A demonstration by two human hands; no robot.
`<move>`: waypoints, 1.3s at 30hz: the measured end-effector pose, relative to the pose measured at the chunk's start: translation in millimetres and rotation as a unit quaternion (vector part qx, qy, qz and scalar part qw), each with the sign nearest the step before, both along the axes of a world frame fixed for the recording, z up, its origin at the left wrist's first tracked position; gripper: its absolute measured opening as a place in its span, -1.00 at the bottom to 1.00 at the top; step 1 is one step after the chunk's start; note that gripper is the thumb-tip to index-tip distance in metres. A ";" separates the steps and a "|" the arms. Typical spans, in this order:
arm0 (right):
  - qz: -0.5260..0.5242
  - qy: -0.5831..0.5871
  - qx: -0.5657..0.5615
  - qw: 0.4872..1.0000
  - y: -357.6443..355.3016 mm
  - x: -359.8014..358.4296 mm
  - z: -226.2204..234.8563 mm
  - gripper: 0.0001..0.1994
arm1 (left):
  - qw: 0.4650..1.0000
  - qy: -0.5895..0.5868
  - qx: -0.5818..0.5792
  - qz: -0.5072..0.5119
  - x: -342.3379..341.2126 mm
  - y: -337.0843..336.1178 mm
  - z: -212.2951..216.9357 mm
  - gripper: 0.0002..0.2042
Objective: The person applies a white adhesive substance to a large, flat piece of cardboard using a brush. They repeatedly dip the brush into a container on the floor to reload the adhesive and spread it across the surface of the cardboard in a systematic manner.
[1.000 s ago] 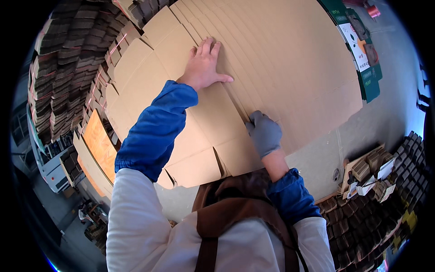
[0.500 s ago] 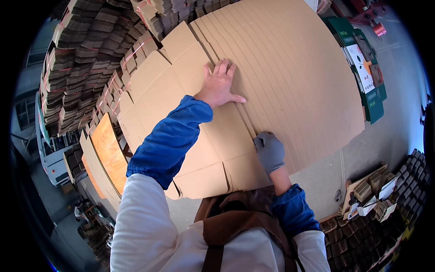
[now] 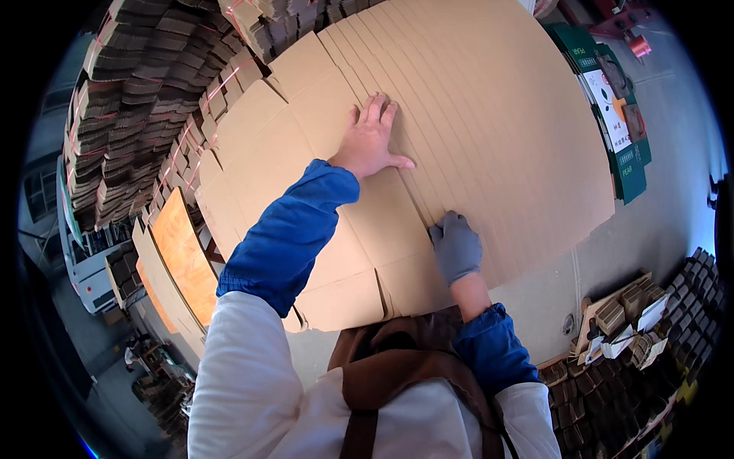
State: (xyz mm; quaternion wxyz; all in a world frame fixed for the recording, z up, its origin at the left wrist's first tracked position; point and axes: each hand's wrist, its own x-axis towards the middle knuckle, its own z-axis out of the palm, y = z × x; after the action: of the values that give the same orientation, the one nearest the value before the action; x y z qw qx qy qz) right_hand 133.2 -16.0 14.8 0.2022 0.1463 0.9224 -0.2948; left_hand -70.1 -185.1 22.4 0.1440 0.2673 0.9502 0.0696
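Across the overlapping cardboard sheets (image 3: 505, 138) spread before you, your bare left hand (image 3: 371, 144) lies palm-down, fingers splayed, while your gloved right hand (image 3: 457, 246) curls by a sheet edge, grip unclear.

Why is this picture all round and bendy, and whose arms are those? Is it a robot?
No robot here, just a person! The camera sits on their head and looks down, so you see what they see. Its very wide lens bends straight edges near the rim. The arms in blue sleeves are the person's own. Big flat brown cardboard sheets lie in front of them, overlapping like fanned-out cards. The left hand has no glove and rests on the cardboard with fingers spread. The right hand wears a grey glove, its fingers curled by a sheet's edge; I can't tell if they pinch it. On the far right is green and white packaging.
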 end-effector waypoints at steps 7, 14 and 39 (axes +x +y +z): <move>-0.021 -0.028 0.018 0.999 19.8 -3.9 13.0 -0.63 | 0.999 0.013 0.031 -0.002 0.4 -3.0 -10.3 0.14; -0.046 -0.016 -0.001 0.999 50.7 33.0 -5.7 -0.66 | 0.999 0.023 0.025 -0.007 -1.6 -4.9 -15.2 0.12; 0.251 0.220 0.059 0.941 32.8 16.9 -4.5 -0.44 | 0.997 0.048 0.051 0.024 11.1 -8.8 -9.9 0.16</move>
State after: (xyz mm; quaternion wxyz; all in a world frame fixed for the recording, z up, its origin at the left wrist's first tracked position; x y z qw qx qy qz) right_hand 150.0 16.7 10.3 0.0530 -0.1468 0.9664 -0.2042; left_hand -59.0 -193.9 12.5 0.0827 0.2546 0.9573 0.1089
